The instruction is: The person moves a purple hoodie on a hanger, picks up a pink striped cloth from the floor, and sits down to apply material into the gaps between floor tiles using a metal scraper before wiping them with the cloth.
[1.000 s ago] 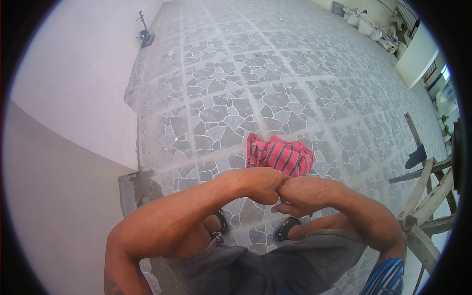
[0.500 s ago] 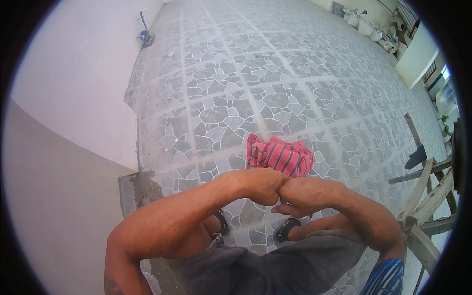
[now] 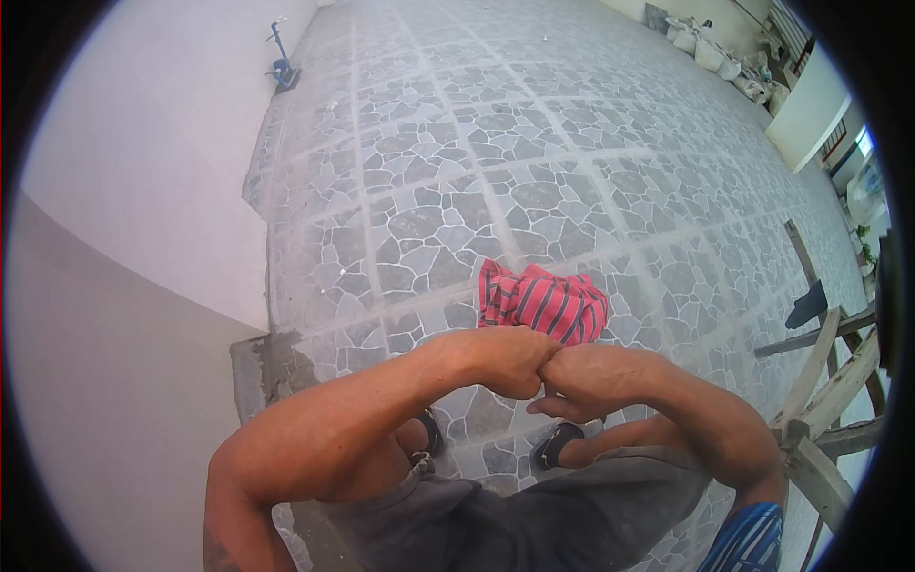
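A bunched red cloth with dark stripes [image 3: 543, 300] shows just beyond my two fists. My left hand [image 3: 519, 362] is closed, its fingers curled round the near end of the cloth. Pressed against its knuckles, my right hand [image 3: 593, 377] is closed too, with the thumb pointing left. Both hands appear to grip the cloth together, though the part inside the fingers is hidden. The loose folds spread away from me above the stone-patterned floor [image 3: 419, 224].
A pale wall [image 3: 162, 191] runs along the left. Wooden trestle-like beams [image 3: 829, 400] stand close on my right, with a dark piece [image 3: 807, 305] on them. A blue stand [image 3: 282, 67] is far left; filled sacks [image 3: 707, 52] line the far right.
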A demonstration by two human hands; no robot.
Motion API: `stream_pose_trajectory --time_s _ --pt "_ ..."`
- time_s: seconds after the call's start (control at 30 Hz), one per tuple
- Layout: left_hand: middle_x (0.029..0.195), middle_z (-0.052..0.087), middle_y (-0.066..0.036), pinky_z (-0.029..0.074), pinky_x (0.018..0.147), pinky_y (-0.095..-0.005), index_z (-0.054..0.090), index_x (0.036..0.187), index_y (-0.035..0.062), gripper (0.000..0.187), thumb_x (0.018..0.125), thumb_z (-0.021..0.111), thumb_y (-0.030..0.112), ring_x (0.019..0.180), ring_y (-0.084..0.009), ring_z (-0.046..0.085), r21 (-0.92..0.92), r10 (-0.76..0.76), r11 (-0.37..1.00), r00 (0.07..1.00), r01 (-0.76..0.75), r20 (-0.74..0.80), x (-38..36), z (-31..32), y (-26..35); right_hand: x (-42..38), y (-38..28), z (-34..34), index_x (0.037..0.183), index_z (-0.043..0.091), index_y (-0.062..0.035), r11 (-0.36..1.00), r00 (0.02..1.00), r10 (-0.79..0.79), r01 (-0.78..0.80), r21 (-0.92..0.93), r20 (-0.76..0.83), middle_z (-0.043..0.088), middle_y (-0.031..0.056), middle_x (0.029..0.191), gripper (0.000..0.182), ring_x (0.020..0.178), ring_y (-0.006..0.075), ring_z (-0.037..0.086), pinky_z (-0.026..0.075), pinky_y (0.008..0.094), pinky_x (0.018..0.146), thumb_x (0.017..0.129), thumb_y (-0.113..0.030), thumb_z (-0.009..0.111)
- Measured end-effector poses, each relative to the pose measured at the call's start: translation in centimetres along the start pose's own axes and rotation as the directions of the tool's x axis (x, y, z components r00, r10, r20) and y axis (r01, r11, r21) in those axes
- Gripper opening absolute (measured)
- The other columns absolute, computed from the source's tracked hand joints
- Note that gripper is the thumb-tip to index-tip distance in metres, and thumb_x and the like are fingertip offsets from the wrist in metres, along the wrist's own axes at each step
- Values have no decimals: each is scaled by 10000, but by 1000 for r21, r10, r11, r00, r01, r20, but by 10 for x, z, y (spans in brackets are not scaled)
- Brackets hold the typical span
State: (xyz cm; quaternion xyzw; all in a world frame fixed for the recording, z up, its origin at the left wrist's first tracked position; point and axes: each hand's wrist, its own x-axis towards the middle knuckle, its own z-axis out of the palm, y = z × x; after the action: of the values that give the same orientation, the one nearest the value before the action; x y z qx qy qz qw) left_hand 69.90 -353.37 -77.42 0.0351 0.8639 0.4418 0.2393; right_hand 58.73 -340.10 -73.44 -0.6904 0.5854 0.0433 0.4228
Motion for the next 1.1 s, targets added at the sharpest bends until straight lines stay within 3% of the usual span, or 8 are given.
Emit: stream_pose_trajectory --time_s 0.43,1.1 --pt "1013 695 -265 507 860 -472 583 1264 -9 554 712 543 -9 1008 -424 656 6 0 1000 1000 0 -14 0 1 -2 1 2 3 951 648 38 1000 999 -24 25 11 -35 677 228 829 344 871 411 662 514 484 785 957 -305 615" --pt "1004 697 -261 506 860 -467 596 1245 -5 533 714 549 -4 1013 -419 657 -4 7 1000 1000 -7 -16 0 1 -2 -1 -2 -2 999 651 20 1000 1000 -15 15 -9 -15 684 231 864 331 888 415 662 513 490 798 959 -307 613"
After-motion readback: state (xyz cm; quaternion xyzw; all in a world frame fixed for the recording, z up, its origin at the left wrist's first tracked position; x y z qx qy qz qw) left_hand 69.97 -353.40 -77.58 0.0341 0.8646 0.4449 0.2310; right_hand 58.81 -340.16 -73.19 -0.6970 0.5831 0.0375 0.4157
